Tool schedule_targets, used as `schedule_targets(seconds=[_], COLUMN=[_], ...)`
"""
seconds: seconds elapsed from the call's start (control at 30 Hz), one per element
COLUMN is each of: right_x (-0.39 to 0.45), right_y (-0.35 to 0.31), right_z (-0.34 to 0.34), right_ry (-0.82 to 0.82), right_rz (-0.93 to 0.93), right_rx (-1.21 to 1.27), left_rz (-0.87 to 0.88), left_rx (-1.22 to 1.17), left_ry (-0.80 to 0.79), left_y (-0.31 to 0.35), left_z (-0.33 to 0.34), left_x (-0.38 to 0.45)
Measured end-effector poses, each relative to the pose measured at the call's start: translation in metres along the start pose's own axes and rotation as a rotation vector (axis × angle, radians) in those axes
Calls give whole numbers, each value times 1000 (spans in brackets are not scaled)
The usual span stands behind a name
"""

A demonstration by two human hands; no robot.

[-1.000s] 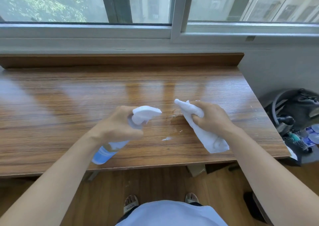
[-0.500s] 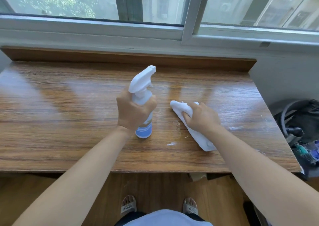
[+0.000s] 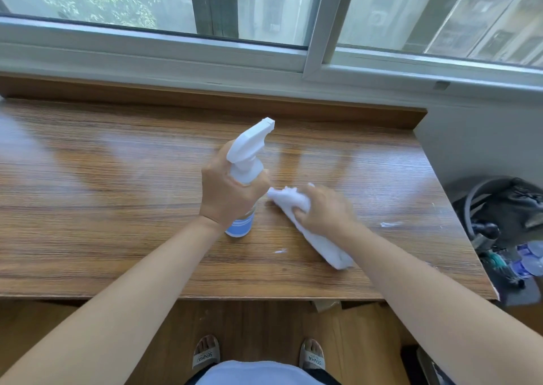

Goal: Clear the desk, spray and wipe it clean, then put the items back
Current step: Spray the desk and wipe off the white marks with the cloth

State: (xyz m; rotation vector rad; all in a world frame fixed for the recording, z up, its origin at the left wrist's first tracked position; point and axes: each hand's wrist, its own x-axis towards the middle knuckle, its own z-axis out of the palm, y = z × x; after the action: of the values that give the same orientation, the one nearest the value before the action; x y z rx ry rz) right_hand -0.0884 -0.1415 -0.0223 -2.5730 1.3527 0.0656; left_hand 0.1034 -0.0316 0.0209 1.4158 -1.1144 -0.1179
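Note:
A white spray bottle with a blue label stands upright on the wooden desk, its nozzle pointing away toward the window. My left hand grips the bottle round its neck and body. Just right of it lies a crumpled white cloth, stretched toward the desk's front edge. My right hand holds the cloth's upper part and presses it on the desk, blurred by motion. Small white smears mark the wood to the right and in front of the cloth.
A raised wooden ledge runs along the desk's back under the window frame. A dark bag with cables and bottles sits off the desk's right end. My sandalled feet stand on the wooden floor below.
My left hand turned the bottle from tilted over the front edge to upright and set it on the desk. My right hand slid the cloth leftward, close to the bottle.

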Motion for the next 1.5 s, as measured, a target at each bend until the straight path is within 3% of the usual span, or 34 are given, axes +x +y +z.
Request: schedule_targets(seconds=[0.07,0.17,0.37,0.47,0.67,0.73,0.93,1.03,1.17,1.27,1.37,1.5], right_x=[22,18,-64,-50,25,13,-70,-43,23,29,-7,-64], right_y=[-2,-11,-7,2,3,-5,5,10,6,-1,-6,-16], right_z=[-5,-7,5,1,-12,-9,2,-5,-15,-15,-5,7], right_ry=[35,8,-25,-48,14,-5,-88,-89,-15,-3,-4,-79], right_rz=[83,47,-321,-243,104,75,-268,-198,39,86,-28,-357], right_rx=[11,-32,-49,-49,4,-27,-94,-97,-60,-50,-74,-28], left_rz=[2,-9,3,21,15,7,18,-16,-31,-33,-58,-48], left_rx=[3,12,16,29,52,48,33,7,-4,-1,-8,-12], left_ry=[-1,6,36,37,61,62,44,32,12,5,4,14], left_y=[2,3,1,-3,-2,-1,0,0,2,1,0,2], left_z=[0,0,2,2,-1,0,4,4,3,3,5,9], left_x=[0,1,0,-2,-5,-4,-3,-3,-1,2,2,3])
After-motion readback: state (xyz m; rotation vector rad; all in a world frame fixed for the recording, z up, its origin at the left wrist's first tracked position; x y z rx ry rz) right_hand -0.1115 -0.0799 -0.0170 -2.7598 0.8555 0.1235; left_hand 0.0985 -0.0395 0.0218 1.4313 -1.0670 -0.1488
